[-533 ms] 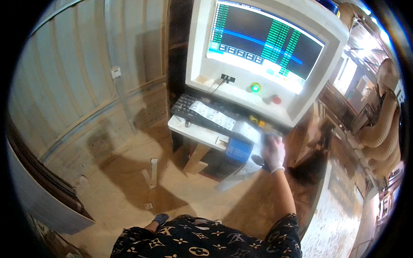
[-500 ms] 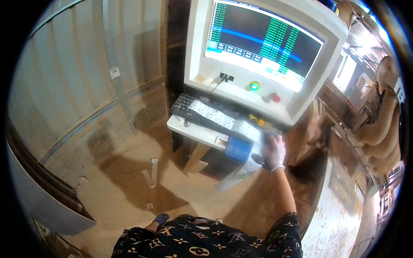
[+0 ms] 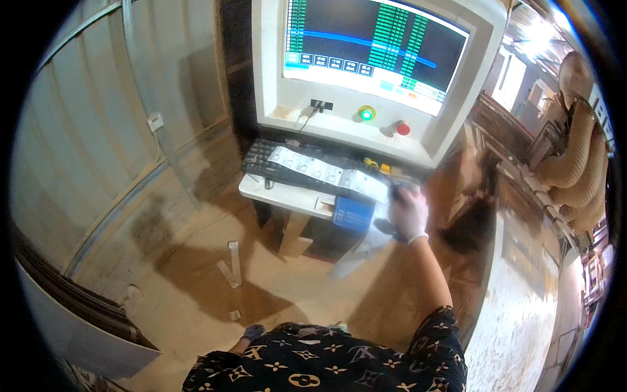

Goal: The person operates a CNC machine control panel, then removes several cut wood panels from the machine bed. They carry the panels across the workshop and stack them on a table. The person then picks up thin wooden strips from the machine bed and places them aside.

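Observation:
My right hand [image 3: 409, 212], in a white glove, is at the right end of a white shelf [image 3: 281, 196] under a machine's screen. Its fingers curl around a dark object, blurred and mostly hidden, so its kind cannot be made out. Just left of the fingers, a strip of white printed labels [image 3: 307, 164] lies across a black keyboard [image 3: 257, 159]. A blue plastic box [image 3: 353, 213] is at the shelf's front edge. Below the hand, a pale strip [image 3: 359, 253] hangs down. My left hand is out of view.
Above the keyboard stands a pale console [image 3: 346, 124] with a lit screen [image 3: 339, 49], a green-lit button [image 3: 366, 114] and a red knob [image 3: 403, 127]. Small yellow items [image 3: 371, 163] lie behind the keyboard. A white-topped surface [image 3: 506, 313] runs along the right; panels [image 3: 85, 313] lean at left.
The view has shifted, so the console and shelf appear higher and farther left. My right hand remains at the shelf's right end, curled around the dark object.

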### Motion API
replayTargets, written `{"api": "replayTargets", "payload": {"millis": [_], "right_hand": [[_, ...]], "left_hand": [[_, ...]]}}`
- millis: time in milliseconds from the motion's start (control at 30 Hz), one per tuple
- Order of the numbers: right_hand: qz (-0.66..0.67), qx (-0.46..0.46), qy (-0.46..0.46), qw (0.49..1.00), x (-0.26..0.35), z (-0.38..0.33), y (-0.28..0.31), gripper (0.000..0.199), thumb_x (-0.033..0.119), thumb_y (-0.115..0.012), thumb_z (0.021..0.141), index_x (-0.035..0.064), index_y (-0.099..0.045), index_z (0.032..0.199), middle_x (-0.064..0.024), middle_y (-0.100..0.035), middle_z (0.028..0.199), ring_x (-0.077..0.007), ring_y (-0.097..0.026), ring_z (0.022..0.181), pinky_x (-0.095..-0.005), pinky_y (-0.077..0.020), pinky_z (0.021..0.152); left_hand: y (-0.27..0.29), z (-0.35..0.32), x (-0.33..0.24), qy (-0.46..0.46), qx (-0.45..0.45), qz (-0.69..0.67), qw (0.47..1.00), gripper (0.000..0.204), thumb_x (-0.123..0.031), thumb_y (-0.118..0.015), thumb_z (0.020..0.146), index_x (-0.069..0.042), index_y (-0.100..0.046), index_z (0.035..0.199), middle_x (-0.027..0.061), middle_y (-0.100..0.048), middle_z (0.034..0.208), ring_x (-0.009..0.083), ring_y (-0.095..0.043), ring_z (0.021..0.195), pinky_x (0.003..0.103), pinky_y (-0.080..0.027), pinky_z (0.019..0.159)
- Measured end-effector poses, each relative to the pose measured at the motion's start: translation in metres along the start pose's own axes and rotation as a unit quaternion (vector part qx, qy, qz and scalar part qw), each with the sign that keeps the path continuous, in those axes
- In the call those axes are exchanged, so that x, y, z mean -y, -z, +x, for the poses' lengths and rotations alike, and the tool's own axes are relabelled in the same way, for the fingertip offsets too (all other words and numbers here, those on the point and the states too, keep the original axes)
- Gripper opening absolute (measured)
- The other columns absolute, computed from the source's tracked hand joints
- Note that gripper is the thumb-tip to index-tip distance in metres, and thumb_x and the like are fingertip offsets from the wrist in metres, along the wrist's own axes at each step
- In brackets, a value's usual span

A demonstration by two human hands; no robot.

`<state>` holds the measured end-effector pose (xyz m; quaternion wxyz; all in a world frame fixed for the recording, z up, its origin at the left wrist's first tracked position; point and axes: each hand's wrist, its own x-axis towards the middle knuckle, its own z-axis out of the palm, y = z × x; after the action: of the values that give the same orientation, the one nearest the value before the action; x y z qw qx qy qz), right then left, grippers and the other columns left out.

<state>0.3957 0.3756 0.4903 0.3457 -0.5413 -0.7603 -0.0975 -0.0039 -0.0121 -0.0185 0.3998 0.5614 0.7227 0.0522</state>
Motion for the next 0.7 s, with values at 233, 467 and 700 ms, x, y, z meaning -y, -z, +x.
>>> {"api": "replayTargets", "payload": {"millis": [233,467,700], "right_hand": [[0.004,0.005,-0.012,1.000,0.004,-0.001,0.005,0.033,0.013,-0.057,0.067,0.0118,-0.059,0.100,-0.0117,-0.053,0.111,-0.0339,-0.050,0.099,-0.0403,-0.0434,0.083],[0.008,-0.001,-0.010,1.000,0.009,0.000,0.010,0.031,0.012,-0.057,0.067,0.0116,-0.058,0.098,-0.0117,-0.053,0.110,-0.0332,-0.050,0.099,-0.0395,-0.0436,0.083],[0.000,0.000,-0.014,1.000,0.007,0.002,0.005,0.032,0.012,-0.056,0.066,0.0112,-0.059,0.098,-0.0121,-0.053,0.109,-0.0333,-0.050,0.100,-0.0397,-0.0427,0.085]], "left_hand": [[0.002,0.004,0.000,-0.001,0.023,0.022,0.999,0.043,-0.042,-0.038,0.085,-0.008,-0.061,0.096,0.0156,-0.059,0.104,0.0343,-0.054,0.099,0.043,-0.041,0.084],[0.003,0.006,-0.005,-0.050,-0.006,0.033,0.998,0.045,-0.044,-0.037,0.085,-0.007,-0.060,0.095,0.0161,-0.059,0.105,0.0340,-0.053,0.099,0.042,-0.041,0.085],[0.007,0.008,0.003,-0.018,0.054,0.036,0.998,0.045,-0.043,-0.037,0.085,-0.007,-0.059,0.102,0.0158,-0.056,0.111,0.0323,-0.051,0.106,0.041,-0.039,0.088]]}}
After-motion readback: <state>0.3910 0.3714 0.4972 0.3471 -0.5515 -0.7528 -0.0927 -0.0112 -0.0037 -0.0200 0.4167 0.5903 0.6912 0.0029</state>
